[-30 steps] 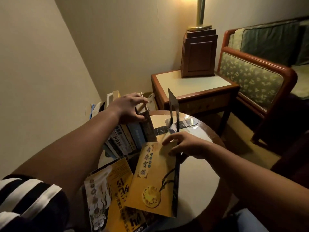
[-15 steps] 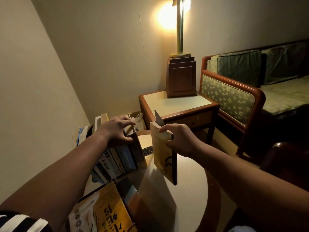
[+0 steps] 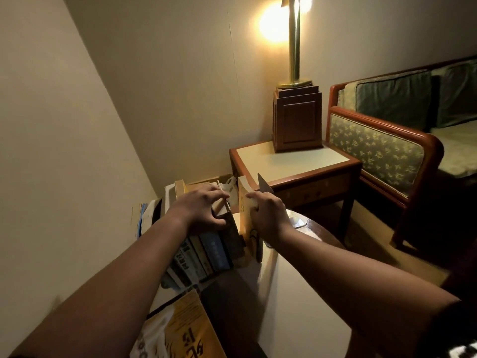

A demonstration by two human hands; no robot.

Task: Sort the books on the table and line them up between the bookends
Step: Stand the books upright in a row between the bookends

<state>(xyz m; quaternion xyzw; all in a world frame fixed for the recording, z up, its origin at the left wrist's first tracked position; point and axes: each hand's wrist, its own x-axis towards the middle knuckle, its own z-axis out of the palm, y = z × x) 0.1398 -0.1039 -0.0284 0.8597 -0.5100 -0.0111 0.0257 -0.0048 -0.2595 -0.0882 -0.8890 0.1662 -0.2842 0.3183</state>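
The yellow book (image 3: 246,220) stands upright just right of the row of books (image 3: 206,254), a narrow gap between them, gripped near its top by the right hand (image 3: 268,215). The left hand (image 3: 204,210) rests spread over the row's top. The bookend (image 3: 263,186) rises just beyond the yellow book. Most books look lined up; another book (image 3: 180,324) lies flat in front of the row, with bare table (image 3: 284,306) to the row's right.

Pretty dim, warm yellow light all from the lamp (image 3: 293,42) at the far wall, its glow blown out. Heavy shadows across the near table (image 3: 296,306), forearms dark. Wide-angle bends the edges; near corners are soft.
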